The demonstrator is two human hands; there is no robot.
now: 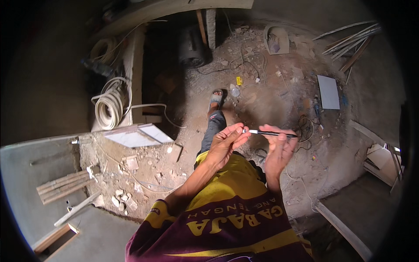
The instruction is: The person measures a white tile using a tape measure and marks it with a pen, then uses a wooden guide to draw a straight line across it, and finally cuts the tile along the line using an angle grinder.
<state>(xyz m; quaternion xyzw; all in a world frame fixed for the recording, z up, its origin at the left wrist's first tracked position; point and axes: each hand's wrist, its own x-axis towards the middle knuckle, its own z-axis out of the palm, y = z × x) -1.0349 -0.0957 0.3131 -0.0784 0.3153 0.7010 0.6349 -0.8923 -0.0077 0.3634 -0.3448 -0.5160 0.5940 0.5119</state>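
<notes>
In front of my body, both hands meet at a slim black pen-like tool [267,132] with a white section toward its left end. My right hand [279,150] is closed on the black body, with the thumb along it. My left hand [227,142] is closed in a pinch at the white end. A small dark bit shows between those fingertips, too small to name. The tool lies nearly level, and its exact kind is not clear.
Rubble and dust cover the floor around my sandalled foot [215,98]. A coil of pale cable [109,109] and white panels [139,135] are at left. Wooden strips [65,187] lie lower left. A white board [328,92] and long strips [355,43] are at right.
</notes>
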